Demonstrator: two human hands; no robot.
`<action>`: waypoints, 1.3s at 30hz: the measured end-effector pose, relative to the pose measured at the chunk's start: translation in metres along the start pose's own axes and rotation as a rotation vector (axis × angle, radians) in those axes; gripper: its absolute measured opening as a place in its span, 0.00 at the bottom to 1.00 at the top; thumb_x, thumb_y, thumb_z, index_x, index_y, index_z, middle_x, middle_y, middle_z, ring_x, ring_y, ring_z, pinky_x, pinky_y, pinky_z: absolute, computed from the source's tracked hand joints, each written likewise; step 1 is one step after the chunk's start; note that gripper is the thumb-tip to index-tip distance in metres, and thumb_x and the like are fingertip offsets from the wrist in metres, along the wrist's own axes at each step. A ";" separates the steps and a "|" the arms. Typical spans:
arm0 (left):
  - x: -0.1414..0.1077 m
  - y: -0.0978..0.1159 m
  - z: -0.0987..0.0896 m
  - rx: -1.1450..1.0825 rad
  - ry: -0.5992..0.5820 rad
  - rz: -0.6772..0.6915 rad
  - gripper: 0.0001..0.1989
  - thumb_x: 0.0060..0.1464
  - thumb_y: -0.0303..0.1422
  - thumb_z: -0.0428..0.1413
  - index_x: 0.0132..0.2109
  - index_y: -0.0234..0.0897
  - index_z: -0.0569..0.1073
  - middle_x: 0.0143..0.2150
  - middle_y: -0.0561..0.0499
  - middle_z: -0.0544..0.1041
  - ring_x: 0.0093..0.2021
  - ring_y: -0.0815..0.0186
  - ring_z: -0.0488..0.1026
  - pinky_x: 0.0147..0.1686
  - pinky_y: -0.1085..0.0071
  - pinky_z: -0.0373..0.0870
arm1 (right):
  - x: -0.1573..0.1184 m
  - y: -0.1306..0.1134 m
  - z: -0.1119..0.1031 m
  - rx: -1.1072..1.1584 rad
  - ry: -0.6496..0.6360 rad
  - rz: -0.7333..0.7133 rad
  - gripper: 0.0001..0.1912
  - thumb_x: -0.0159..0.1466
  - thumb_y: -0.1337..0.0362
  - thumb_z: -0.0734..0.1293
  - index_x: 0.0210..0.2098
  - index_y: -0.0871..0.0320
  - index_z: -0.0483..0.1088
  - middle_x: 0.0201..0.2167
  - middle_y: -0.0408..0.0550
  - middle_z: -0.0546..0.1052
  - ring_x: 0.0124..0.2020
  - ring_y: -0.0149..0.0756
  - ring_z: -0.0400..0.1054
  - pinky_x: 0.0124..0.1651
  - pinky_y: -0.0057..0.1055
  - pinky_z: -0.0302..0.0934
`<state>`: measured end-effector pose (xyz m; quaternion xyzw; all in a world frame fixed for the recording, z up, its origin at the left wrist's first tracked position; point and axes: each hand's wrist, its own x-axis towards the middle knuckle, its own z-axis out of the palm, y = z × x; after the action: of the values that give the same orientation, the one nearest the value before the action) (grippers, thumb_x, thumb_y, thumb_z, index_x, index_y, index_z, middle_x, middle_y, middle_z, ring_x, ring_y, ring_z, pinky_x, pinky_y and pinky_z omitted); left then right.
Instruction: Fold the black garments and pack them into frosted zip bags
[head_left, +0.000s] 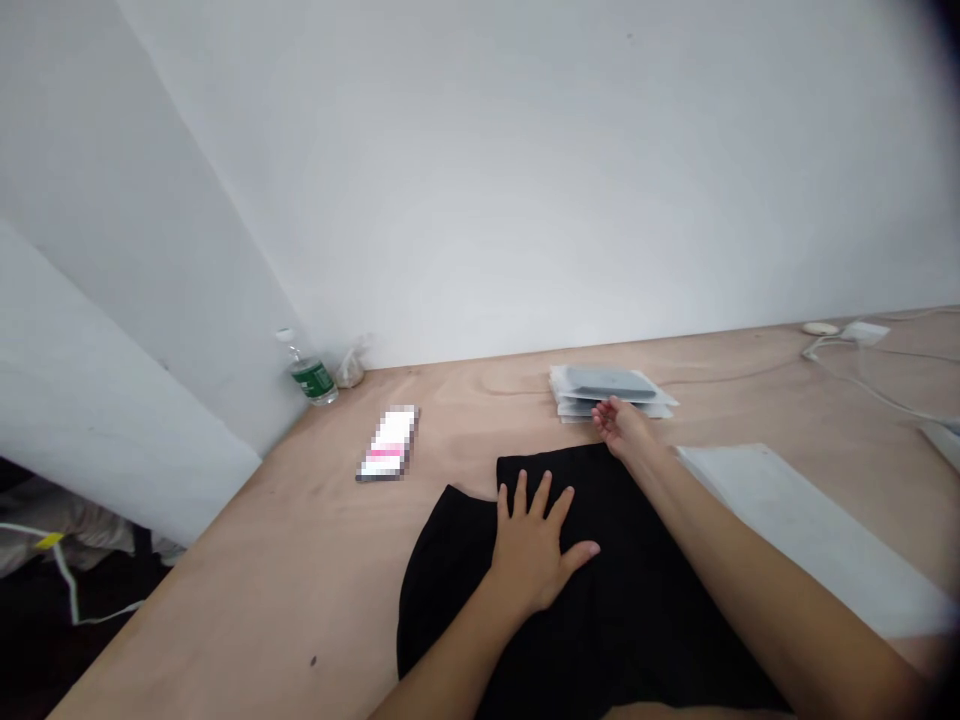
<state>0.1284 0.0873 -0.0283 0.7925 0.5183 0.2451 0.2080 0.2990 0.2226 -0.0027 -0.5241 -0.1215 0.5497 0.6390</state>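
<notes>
We spread our left hand [531, 555] flat, palm down, its four fingers [541, 492] fanned and pointing away from us, the thumb [579, 557] stretched out to the right. Our left forearm [454, 655] slants up from the bottom edge of the view. Our right forearm [750, 565] reaches farther forward from the lower right, and we curl the fingers of our right hand [621, 425] inward; whether they pinch anything, we cannot tell.
</notes>
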 end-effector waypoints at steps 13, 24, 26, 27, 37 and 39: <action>0.026 -0.032 -0.058 -0.712 0.280 -0.433 0.22 0.51 0.46 0.49 0.43 0.32 0.73 0.43 0.41 0.76 0.37 0.62 0.73 0.31 0.70 0.67 | -0.067 0.000 -0.076 -0.441 -0.685 0.376 0.09 0.44 0.69 0.60 0.24 0.63 0.70 0.19 0.47 0.73 0.22 0.36 0.67 0.24 0.31 0.62; 0.022 -0.014 -0.031 -0.642 0.007 -0.342 0.16 0.50 0.42 0.52 0.25 0.34 0.71 0.22 0.55 0.67 0.24 0.70 0.61 0.25 0.74 0.55 | -0.072 0.011 -0.075 -0.766 -0.970 0.386 0.06 0.46 0.67 0.64 0.16 0.59 0.61 0.11 0.34 0.60 0.12 0.21 0.53 0.13 0.18 0.44; 0.022 -0.015 -0.027 -0.625 -0.007 -0.345 0.17 0.50 0.42 0.51 0.22 0.34 0.68 0.20 0.56 0.63 0.23 0.71 0.58 0.23 0.74 0.53 | -0.074 0.012 -0.072 -0.804 -0.961 0.374 0.10 0.50 0.61 0.66 0.20 0.58 0.61 0.13 0.34 0.60 0.12 0.21 0.54 0.13 0.18 0.44; 0.021 -0.015 -0.025 -0.620 -0.018 -0.342 0.17 0.49 0.42 0.51 0.22 0.34 0.68 0.20 0.57 0.62 0.22 0.71 0.57 0.23 0.74 0.52 | -0.074 0.013 -0.070 -0.818 -0.952 0.363 0.11 0.52 0.57 0.66 0.23 0.58 0.62 0.15 0.35 0.62 0.13 0.22 0.56 0.13 0.18 0.45; 0.018 -0.008 -0.023 -0.590 -0.058 -0.334 0.15 0.49 0.41 0.51 0.21 0.36 0.65 0.20 0.57 0.60 0.23 0.70 0.56 0.23 0.74 0.51 | -0.085 0.028 -0.041 -0.863 -0.890 0.127 0.15 0.56 0.50 0.63 0.26 0.57 0.65 0.17 0.36 0.58 0.16 0.21 0.48 0.15 0.20 0.36; 0.018 -0.009 -0.024 -0.591 -0.050 -0.347 0.15 0.48 0.41 0.51 0.21 0.36 0.64 0.19 0.58 0.59 0.22 0.71 0.55 0.22 0.74 0.50 | -0.085 0.026 -0.042 -0.880 -0.896 0.138 0.15 0.56 0.51 0.63 0.25 0.57 0.64 0.15 0.35 0.56 0.15 0.22 0.47 0.16 0.21 0.36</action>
<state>0.1139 0.1089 -0.0115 0.6038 0.5466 0.3262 0.4799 0.2836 0.1250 -0.0055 -0.4632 -0.5580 0.6544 0.2138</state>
